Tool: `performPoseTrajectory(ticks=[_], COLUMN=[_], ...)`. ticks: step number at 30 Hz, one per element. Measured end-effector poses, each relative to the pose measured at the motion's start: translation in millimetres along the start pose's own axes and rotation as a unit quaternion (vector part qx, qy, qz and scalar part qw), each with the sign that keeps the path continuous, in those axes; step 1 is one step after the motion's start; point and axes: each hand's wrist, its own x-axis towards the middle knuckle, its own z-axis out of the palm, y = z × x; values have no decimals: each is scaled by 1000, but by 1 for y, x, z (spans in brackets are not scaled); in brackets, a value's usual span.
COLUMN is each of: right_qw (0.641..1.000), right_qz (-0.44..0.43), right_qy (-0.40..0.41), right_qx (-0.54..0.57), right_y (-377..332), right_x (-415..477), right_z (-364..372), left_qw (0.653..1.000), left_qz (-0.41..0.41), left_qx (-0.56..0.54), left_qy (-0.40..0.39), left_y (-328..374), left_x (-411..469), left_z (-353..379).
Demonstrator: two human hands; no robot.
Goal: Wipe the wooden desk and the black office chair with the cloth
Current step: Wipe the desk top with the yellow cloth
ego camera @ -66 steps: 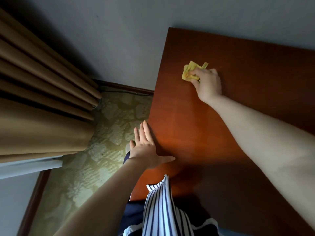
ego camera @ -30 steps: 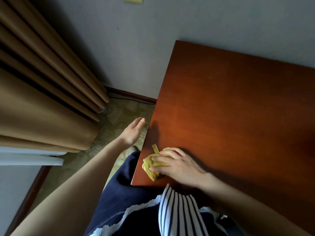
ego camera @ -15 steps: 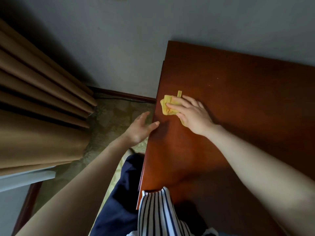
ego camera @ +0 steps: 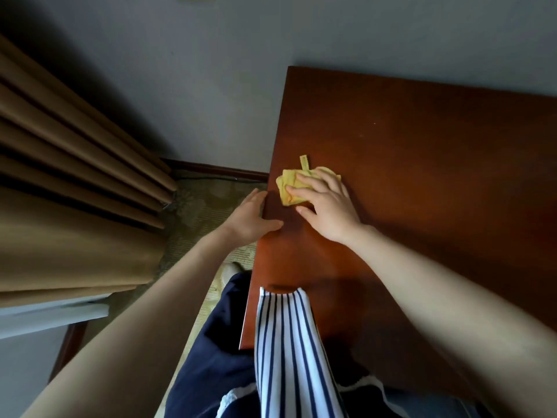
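From the head camera, looking down, the person is standing at the left end of the wooden desk (ego camera: 422, 176), whose red-brown top is filling the right half of the view and running back to a grey wall (ego camera: 211, 70).

The right hand (ego camera: 327, 206) is lying flat on the yellow cloth (ego camera: 288, 186), pressing it against the desk top close to the left edge. Its fingers are spread and nearly straight over the crumpled folds, not curling round them, and the thumb is resting on bare wood just nearer the body. The cloth is bunched under the fingertips, with a narrow yellow tag (ego camera: 303, 162) sticking out toward the wall.

The left hand (ego camera: 250, 220) is resting open against the desk's left edge, just beside the cloth but not touching it. Its fingers are pointing away along the side of the desk while the thumb is lying across the corner onto the top. It is holding nothing.

Both bare forearms are reaching in from the bottom of the picture. Between them a blue-and-white striped garment (ego camera: 286, 342) is hanging forward and overlapping the near edge of the desk, above dark navy clothing (ego camera: 217, 342).

To the left, tan curtains (ego camera: 60, 176) are hanging in heavy folds down to a patterned carpet (ego camera: 205, 206). A dark baseboard (ego camera: 217, 170) is running along the foot of the wall, with a thin cable (ego camera: 211, 178) lying just in front of it.
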Motion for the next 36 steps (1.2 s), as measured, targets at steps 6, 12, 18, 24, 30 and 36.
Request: performPoseTrajectory(ticks=[6,12,18,24,30,36], right_qw=[995,989,987,975,961,953], right_qz=[-76,-130,-44,46,115,172], right_qy=[56,60,152,211,245,245], right_qx=[17,34,39,53,48,46], right_y=[8,38,75,97,129,153], right_x=[-82,-152,-173,-138,-74,-8], right_z=[21,30,18,9,-14,-38], left_qw=[998,988,968,966,964,964], left_qz=[-38,-50,-60,-110,-97,-97], left_qx=[50,136,230,223,208,144], left_qy=[26,47,86,65,136,200], left_y=[4,13,21,49,62,46], left_x=[-12,-15,-1,24,65,104], left_z=[29,57,70,78,58,29])
